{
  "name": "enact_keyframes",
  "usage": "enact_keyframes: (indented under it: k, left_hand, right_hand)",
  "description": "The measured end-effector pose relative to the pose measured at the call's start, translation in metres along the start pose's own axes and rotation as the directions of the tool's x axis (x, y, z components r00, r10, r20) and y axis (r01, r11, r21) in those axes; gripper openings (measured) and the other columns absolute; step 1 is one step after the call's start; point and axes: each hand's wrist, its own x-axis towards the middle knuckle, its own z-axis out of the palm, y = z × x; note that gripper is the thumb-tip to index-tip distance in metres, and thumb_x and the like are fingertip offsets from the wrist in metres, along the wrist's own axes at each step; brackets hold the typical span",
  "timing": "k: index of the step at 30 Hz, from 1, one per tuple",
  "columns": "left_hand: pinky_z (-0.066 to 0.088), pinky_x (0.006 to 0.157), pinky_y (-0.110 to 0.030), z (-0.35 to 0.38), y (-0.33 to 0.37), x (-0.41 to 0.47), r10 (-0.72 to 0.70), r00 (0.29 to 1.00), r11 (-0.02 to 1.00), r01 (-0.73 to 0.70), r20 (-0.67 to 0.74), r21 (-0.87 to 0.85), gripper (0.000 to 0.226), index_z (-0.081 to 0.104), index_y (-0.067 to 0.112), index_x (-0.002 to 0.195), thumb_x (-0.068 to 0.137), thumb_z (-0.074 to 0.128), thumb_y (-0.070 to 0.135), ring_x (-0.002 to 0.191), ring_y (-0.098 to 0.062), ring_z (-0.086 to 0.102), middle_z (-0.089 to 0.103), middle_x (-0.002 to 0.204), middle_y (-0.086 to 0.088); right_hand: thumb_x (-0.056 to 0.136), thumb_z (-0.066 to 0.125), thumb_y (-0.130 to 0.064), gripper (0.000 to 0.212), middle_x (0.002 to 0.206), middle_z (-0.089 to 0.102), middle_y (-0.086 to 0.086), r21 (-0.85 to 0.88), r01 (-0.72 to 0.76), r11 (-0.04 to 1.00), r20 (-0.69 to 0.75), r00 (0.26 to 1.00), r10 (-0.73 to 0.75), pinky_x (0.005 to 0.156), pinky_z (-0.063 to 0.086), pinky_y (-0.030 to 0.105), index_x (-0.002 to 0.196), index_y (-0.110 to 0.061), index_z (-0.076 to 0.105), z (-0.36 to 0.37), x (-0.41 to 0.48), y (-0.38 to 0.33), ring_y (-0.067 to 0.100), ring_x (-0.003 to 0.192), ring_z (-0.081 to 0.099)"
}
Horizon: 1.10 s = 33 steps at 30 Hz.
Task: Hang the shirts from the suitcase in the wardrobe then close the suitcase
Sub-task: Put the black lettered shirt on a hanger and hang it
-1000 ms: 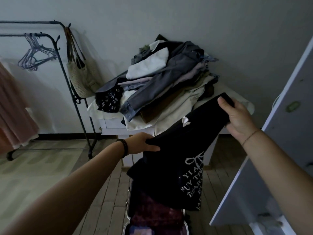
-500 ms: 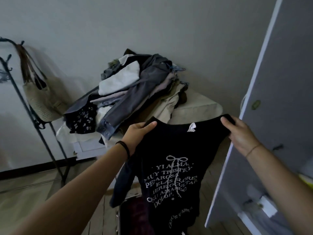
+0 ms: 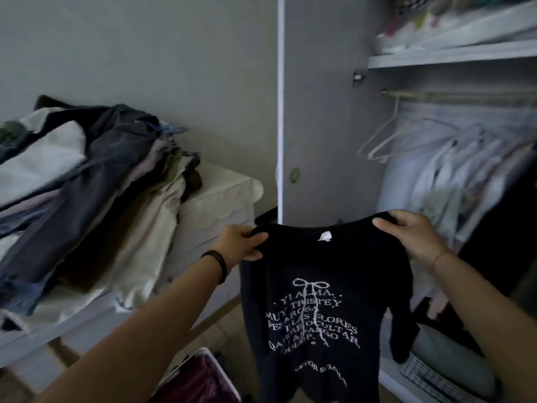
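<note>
You held up a soft black shirt [image 3: 325, 301] with white letters, left hand [image 3: 241, 245] fingers pinching one shoulder, right hand [image 3: 412, 237] fingers pinching the other, neck on top, long side hanging straight down, before the open white wardrobe [image 3: 319, 112], above the dark red suitcase [image 3: 200, 379]

Both bare forearms reach forward and up from the lower corners, the left forearm [image 3: 145, 330] from lower left and the right forearm [image 3: 488, 315] from lower right. The left hand [image 3: 241, 245] pinches one shoulder of a black shirt [image 3: 319, 266], thumb on the near side and fingers curled behind the cloth. The right hand [image 3: 412, 237] grips the other shoulder the same way, at about the same height. The hands are well apart. A black band [image 3: 216, 264] circles the left wrist and a thin bracelet [image 3: 438, 255] the right.
</note>
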Motion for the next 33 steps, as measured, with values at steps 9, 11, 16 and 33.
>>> enact_keyframes:
  k: [9,11,16,33]
  left_hand:
    - [0.047,0.047,-0.012,0.141,0.051,0.075,0.069,0.998,0.969,-0.067,0.000,-0.238,0.018,0.062,0.010,0.070,0.082,0.073,0.017,0.057,-0.009,0.061,0.063,0.067,-0.001]
    - [0.052,0.054,-0.012,0.166,0.061,0.095,0.006,1.000,0.928,-0.004,0.003,-0.373,0.016,0.062,0.010,0.070,0.085,0.069,0.011,0.061,-0.009,0.062,0.064,0.072,-0.003]
    - [0.057,0.064,-0.019,0.219,0.083,0.155,-0.092,0.988,0.769,0.148,0.121,-0.622,0.012,0.063,0.006,0.080,0.091,0.060,0.011,0.079,-0.017,0.063,0.065,0.083,-0.008]
    - [0.048,0.065,-0.017,0.330,0.161,0.286,0.135,0.962,0.873,-0.003,0.237,-0.488,0.015,0.058,0.011,0.084,0.096,0.053,0.019,0.076,-0.016,0.057,0.060,0.087,-0.009]
  right_hand:
    - [0.075,0.070,-0.035,0.044,0.072,0.060,0.012,0.028,-0.028,0.999,-0.100,0.995,0.031,0.058,0.046,0.027,0.087,0.007,0.063,-0.096,0.035,0.031,0.021,0.065,0.055]
    - [0.067,0.070,-0.045,0.055,0.075,0.061,0.015,0.061,-0.009,0.998,-0.134,0.991,0.017,0.064,0.048,0.030,0.083,0.007,0.063,-0.116,0.053,0.042,0.021,0.068,0.058]
    - [0.088,0.063,-0.024,0.022,0.080,0.072,0.009,0.057,-0.056,0.997,-0.125,0.990,0.063,0.075,0.053,0.029,0.075,-0.009,0.071,-0.162,0.105,0.068,0.023,0.084,0.066]
    - [0.093,0.055,-0.009,0.018,0.065,0.058,0.005,0.211,-0.087,0.974,-0.118,0.986,0.114,0.058,0.049,0.022,0.077,-0.007,0.063,-0.189,0.292,0.096,0.015,0.058,0.052]
